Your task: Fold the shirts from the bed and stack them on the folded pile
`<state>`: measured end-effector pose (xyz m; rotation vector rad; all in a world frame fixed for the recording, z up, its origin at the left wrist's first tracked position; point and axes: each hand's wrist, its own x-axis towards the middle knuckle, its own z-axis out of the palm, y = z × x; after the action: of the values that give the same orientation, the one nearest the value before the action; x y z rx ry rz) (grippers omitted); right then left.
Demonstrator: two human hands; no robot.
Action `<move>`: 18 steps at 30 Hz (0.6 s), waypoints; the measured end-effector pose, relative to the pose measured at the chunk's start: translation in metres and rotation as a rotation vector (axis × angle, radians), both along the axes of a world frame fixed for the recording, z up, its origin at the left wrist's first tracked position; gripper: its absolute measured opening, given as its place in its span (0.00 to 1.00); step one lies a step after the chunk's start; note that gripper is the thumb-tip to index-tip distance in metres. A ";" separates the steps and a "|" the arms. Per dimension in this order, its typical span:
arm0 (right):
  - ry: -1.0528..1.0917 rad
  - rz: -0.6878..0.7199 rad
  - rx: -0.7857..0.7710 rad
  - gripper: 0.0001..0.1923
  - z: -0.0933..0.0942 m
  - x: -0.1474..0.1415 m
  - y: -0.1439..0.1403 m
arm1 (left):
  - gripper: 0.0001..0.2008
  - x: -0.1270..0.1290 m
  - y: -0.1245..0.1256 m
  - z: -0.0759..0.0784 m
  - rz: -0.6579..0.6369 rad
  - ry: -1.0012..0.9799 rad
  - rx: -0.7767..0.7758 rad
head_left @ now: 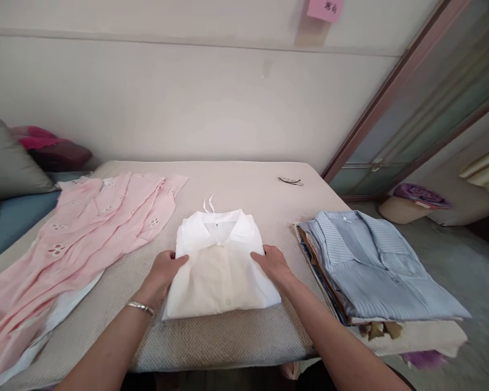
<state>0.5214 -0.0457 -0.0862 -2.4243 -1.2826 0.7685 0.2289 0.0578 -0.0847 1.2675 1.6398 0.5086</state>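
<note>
Gripping from both sides, the fingers of the left hand [163, 271] curl onto the left edge of a folded white shirt [220, 266], thumb on top, while the right hand [274, 263] lies flat with fingers together against the right edge, pinching the layers so the fold keeps its shape. The shirt sits collar away from the person, near the front middle of a beige padded table [236, 334], squared up like a finished bundle. A silver bracelet [140, 307] rings the left wrist. Just to the right, close but apart, lies a stack of folded clothes [370, 271] topped by a blue striped shirt, probably placed there so done pieces stay together. To the left, a pink dress [85, 239] is spread loose and unfolded over something white. Further back on the table rests a small dark object [291, 181], too small to identify, and a grey cushion [8, 160] sits at the far left
</note>
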 end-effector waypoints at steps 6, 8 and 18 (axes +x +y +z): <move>-0.109 -0.069 0.027 0.15 0.017 -0.024 -0.005 | 0.21 0.018 -0.007 0.026 0.094 -0.517 -0.301; -0.133 -0.063 0.058 0.14 0.031 -0.023 -0.014 | 0.24 0.027 -0.014 0.037 0.047 -0.541 -0.261; -0.522 -0.205 0.219 0.15 0.158 0.126 -0.132 | 0.33 0.185 -0.104 0.143 -0.376 -0.821 0.204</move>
<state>0.6476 -0.1777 0.0716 -2.6017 -1.1731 -0.0700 0.4144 -0.0467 0.0587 1.2377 0.6633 0.8319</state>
